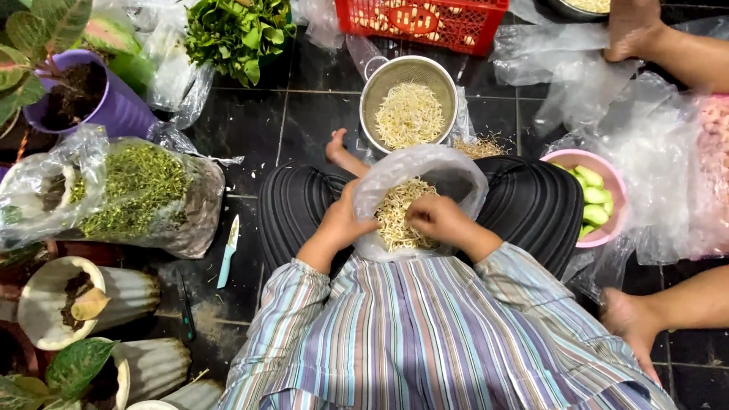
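A clear plastic bag (448, 168) full of pale bean sprouts (395, 216) rests in my lap. My left hand (343, 220) grips the bag's left edge. My right hand (434, 219) is inside the bag's mouth, fingers closed on a pinch of sprouts. Just beyond the bag a metal colander (370, 89) holds more sprouts. A small heap of sprout trimmings (480, 146) lies on the floor to its right.
A pink bowl (563, 157) of green vegetable pieces sits at my right knee. A light-blue knife (228, 250) lies on the dark tiles at left, beside a bag of green trimmings (140, 193), potted plants and leafy greens (237, 32). A red crate (456, 26) stands behind. Another person's feet (632, 319) are at right.
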